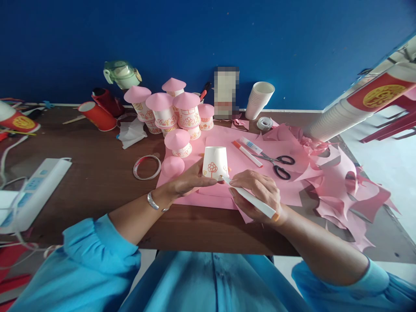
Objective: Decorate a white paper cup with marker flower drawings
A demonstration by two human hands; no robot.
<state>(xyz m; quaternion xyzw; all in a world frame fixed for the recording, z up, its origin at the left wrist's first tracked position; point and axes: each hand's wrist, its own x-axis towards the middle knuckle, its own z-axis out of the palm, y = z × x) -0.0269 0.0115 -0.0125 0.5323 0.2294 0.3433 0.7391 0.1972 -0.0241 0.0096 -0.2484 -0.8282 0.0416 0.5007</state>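
My left hand (191, 178) is wrapped round a white paper cup (215, 158), held upside down above pink paper (208, 201). An orange-red flower and smaller marks are drawn on the cup's side. In my right hand (258, 193) is a white marker (253, 201) with an orange end, its tip at the cup's lower right edge. Beyond the cup stand several decorated paper cups (188, 117) with pink cone tops, some of them stacked. A loose pink cone (173, 167) lies just left of the held cup.
Black-handled scissors (282, 167), another marker (248, 154) and a glue stick (251, 145) lie on the pink paper. Pink scraps (344, 190) cover the right side. A tape roll (146, 167) and a power strip (35, 190) are at left; stacked white cups (260, 100) stand behind.
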